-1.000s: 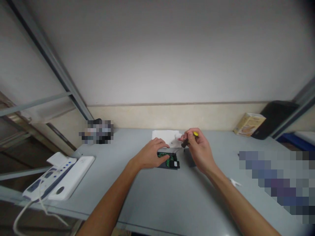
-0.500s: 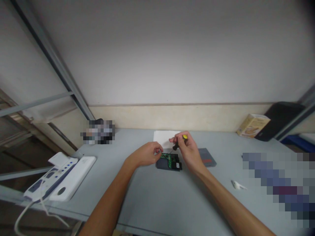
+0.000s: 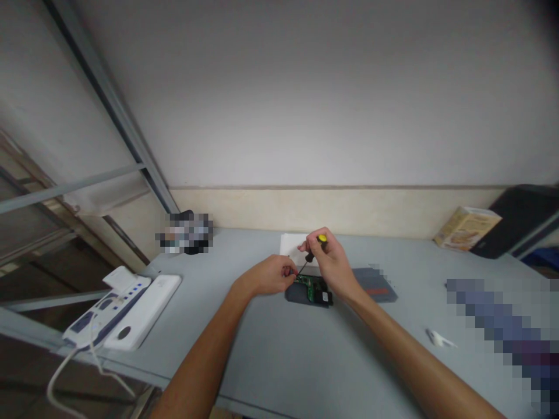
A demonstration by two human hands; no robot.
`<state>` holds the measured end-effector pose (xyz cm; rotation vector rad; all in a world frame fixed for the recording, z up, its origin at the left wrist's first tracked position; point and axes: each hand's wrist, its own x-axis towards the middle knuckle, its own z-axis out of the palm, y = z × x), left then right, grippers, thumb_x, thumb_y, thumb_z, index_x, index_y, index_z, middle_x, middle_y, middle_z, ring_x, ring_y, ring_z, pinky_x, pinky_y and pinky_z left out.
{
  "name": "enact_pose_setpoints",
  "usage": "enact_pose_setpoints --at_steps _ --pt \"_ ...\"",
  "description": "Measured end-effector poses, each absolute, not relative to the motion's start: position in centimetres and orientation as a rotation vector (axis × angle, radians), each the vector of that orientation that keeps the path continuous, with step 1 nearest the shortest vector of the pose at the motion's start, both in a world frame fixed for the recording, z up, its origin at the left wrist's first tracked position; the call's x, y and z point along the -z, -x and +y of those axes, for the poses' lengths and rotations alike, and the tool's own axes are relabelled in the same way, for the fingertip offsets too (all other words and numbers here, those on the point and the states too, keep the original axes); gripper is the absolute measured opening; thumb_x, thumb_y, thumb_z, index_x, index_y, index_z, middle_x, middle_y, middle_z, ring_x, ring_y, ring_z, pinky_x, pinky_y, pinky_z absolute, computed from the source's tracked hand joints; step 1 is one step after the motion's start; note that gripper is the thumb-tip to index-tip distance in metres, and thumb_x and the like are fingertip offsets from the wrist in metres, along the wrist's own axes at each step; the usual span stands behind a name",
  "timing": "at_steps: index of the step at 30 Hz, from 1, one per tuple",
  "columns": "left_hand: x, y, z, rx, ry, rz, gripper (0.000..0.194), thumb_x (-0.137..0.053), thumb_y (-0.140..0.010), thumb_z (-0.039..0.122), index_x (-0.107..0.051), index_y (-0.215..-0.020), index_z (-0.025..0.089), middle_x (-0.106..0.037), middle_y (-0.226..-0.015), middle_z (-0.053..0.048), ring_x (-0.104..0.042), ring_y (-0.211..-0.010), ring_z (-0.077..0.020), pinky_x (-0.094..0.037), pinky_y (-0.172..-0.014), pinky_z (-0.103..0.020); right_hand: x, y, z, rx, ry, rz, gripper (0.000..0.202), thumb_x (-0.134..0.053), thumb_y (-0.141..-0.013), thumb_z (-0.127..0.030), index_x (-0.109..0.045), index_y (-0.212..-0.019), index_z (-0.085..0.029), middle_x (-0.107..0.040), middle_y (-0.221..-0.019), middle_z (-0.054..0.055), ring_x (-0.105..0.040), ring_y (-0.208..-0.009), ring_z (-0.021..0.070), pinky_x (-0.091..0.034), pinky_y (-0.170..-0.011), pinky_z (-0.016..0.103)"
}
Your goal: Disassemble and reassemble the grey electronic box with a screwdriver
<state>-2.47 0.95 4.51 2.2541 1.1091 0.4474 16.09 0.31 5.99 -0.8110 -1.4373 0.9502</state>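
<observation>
A dark device with an exposed green circuit board [image 3: 311, 287] lies on the grey table [image 3: 279, 361]. My right hand [image 3: 328, 260] is closed round a screwdriver [image 3: 322, 239] with a black and yellow handle, tilted so that its thin shaft points down-left to the board's upper left edge. At that same corner my left hand [image 3: 275, 275] has its fingers pinched together close to the screwdriver tip; whatever they hold is too small to make out. White paper [image 3: 289, 244] lies behind the hands. To the right of the device is a flat grey case [image 3: 373, 285] with a reddish mark.
On the left lie a power strip [image 3: 105, 308] with a cable and a white slab-like device [image 3: 144, 314]. A yellow box [image 3: 467, 228] leans by a black object [image 3: 524, 218] at the back right. A small white item [image 3: 439, 338] lies front right.
The view has shifted, so the table items appear slightly further right. The screwdriver shaft now shows more clearly, its tip at the board's upper left corner beside my left fingers.
</observation>
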Motion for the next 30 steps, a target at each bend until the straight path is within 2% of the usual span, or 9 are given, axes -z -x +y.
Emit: enact_pose_setpoints --at_steps 10,30 --pt "-4.49 2.41 0.95 -0.455 -2.246 1.114 0.021 -0.056 -0.085 0.02 -0.074 -0.091 0.012 -0.058 -0.063 0.001 -0.05 -0.058 -0.0115 -0.032 -0.054 -0.022 -5.95 -16.1 0.79 -0.942 0.814 -1.482 0.027 -0.053 -0.098 -0.05 -0.053 -0.093 -0.023 -0.063 -0.08 0.001 -0.059 -0.074 0.0157 -0.046 -0.071 0.029" --pt "-4.42 2.5 1.07 -0.419 -2.211 1.111 0.02 -0.055 -0.085 0.02 -0.072 -0.092 0.014 -0.057 -0.064 0.002 -0.05 -0.057 -0.0111 -0.033 -0.053 -0.022 -6.04 -15.93 1.05 -0.984 0.807 -1.541 0.026 -0.05 -0.099 -0.05 -0.051 -0.096 -0.024 -0.06 -0.078 -0.001 -0.061 -0.077 0.0162 -0.045 -0.071 0.029"
